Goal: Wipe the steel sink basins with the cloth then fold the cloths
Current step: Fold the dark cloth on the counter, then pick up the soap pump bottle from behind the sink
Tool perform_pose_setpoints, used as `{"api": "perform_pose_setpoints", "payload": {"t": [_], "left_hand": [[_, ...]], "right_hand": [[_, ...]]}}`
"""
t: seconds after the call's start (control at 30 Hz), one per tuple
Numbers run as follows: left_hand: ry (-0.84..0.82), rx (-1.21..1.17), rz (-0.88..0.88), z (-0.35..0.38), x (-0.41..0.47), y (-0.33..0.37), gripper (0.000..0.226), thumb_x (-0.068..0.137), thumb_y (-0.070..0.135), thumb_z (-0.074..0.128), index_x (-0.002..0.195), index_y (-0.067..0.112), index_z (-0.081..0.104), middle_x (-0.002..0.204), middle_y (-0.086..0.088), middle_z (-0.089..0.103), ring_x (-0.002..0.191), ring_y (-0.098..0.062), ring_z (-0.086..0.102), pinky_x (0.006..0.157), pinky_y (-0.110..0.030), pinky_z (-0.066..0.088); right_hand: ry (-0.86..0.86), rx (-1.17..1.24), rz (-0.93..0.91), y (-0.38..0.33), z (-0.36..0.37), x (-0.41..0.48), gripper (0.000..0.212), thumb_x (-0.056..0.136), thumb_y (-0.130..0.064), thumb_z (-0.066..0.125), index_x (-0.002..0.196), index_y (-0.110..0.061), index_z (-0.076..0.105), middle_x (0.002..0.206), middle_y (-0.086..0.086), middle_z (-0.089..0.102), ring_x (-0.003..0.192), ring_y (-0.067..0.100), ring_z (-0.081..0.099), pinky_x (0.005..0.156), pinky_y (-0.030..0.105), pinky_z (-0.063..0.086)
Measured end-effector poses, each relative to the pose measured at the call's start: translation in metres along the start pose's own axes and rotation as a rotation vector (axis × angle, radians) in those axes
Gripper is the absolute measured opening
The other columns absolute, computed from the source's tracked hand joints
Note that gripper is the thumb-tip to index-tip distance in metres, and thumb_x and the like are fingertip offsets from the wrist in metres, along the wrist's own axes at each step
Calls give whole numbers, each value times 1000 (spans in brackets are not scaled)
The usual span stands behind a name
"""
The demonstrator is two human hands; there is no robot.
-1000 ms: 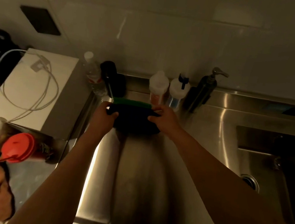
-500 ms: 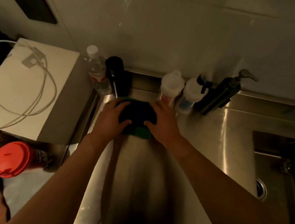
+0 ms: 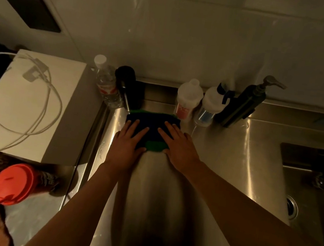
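The blue cloth lies folded on top of a green cloth at the back of the steel counter, just in front of the row of bottles. The sink basin is well apart to the right.

A second ago both hands gripped the ends of the cloths, and half a second ago their fingers were curled over the bundle. Now the left hand and right hand rest flat on it side by side. Their fingers are straight and slightly spread, pressing down and pinching nothing. The green cloth, which showed along the far edge before, now shows as a strip at the near edge, between the two palms, with only a thin line of it at the back.

This looks like a fold just made and being flattened. The wiping seems finished, so the task appears close to its end. Whether another fold is needed cannot be told from the dim picture.
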State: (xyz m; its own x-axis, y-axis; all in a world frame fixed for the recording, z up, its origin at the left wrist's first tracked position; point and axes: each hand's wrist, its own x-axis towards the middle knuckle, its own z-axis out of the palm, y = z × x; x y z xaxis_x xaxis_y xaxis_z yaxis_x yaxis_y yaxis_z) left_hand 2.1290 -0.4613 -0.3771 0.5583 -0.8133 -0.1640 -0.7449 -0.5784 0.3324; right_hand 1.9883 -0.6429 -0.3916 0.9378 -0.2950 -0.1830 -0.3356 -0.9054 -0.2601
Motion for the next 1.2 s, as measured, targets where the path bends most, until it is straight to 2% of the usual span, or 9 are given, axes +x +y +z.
{"api": "perform_pose_setpoints", "payload": {"t": [0.17, 0.3, 0.4, 0.53, 0.7, 0.8, 0.97, 1.03, 1.2], "left_hand": [[90, -96, 22, -16, -8, 4, 56, 92, 38, 75, 143, 20, 61, 160, -13, 43, 153, -38, 29, 118, -59, 34], [204, -188, 37, -41, -15, 33, 53, 94, 43, 68, 141, 18, 63, 154, -9, 51, 149, -33, 37, 119, -57, 34], [227, -207, 74, -58, -27, 74, 54, 96, 47, 56, 143, 21, 60, 154, -6, 51, 150, -29, 35, 120, -58, 31], [225, -153, 194, -67, -47, 138, 50, 100, 46, 56, 145, 25, 57, 158, -1, 46, 154, -27, 28, 122, -61, 25], [210, -68, 346, -73, -68, 234, 59, 97, 58, 44, 146, 26, 50, 159, -3, 42, 154, -28, 28, 121, -59, 28], [192, -40, 430, -74, -84, 303, 70, 95, 60, 38, 145, 16, 56, 158, -11, 46, 153, -35, 31, 121, -58, 26], [226, 13, 588, -78, -129, 431, 70, 92, 60, 38, 145, 18, 56, 155, -11, 48, 149, -36, 36, 116, -56, 30], [241, 52, 676, -75, -153, 482, 66, 93, 59, 40, 148, 23, 51, 153, -7, 48, 147, -33, 37, 113, -53, 32], [226, 106, 848, -51, -211, 591, 59, 100, 58, 50, 147, 23, 53, 157, -5, 44, 149, -28, 34, 117, -52, 33]], "right_hand": [[-1, 74, 7, -1, -12, -14, 78, 96, -41, 59, 159, -35, 13, 168, -4, 1, 155, 22, 3, 121, 53, 20], [130, 302, 100, 0, -37, -47, 67, 99, -47, 50, 158, -32, 23, 167, -6, 13, 153, 16, 13, 122, 46, 21], [313, 462, 148, 7, -67, -85, 63, 99, -50, 45, 157, -31, 27, 164, -9, 21, 148, -2, 12, 122, 28, 18], [499, 609, 201, 27, -113, -157, 62, 94, -56, 47, 151, -47, 24, 154, -34, 18, 138, -24, 8, 108, -1, 10], [629, 650, 348, 66, -166, -269, 63, 98, -51, 50, 155, -35, 30, 164, -18, 20, 150, -2, 16, 121, 32, 23], [767, 773, 389, 87, -200, -346, 61, 97, -53, 48, 153, -31, 36, 161, -16, 30, 148, 2, 27, 121, 40, 30], [937, 825, 466, 115, -239, -487, 64, 94, -54, 49, 152, -29, 38, 147, -26, 41, 134, -14, 38, 104, 6, 33], [984, 804, 482, 124, -245, -548, 63, 94, -57, 50, 151, -34, 38, 148, -21, 44, 133, -8, 42, 101, 6, 38], [1077, 763, 611, 149, -244, -690, 62, 93, -62, 49, 151, -42, 35, 155, -19, 37, 142, 2, 36, 115, 43, 38]]}}
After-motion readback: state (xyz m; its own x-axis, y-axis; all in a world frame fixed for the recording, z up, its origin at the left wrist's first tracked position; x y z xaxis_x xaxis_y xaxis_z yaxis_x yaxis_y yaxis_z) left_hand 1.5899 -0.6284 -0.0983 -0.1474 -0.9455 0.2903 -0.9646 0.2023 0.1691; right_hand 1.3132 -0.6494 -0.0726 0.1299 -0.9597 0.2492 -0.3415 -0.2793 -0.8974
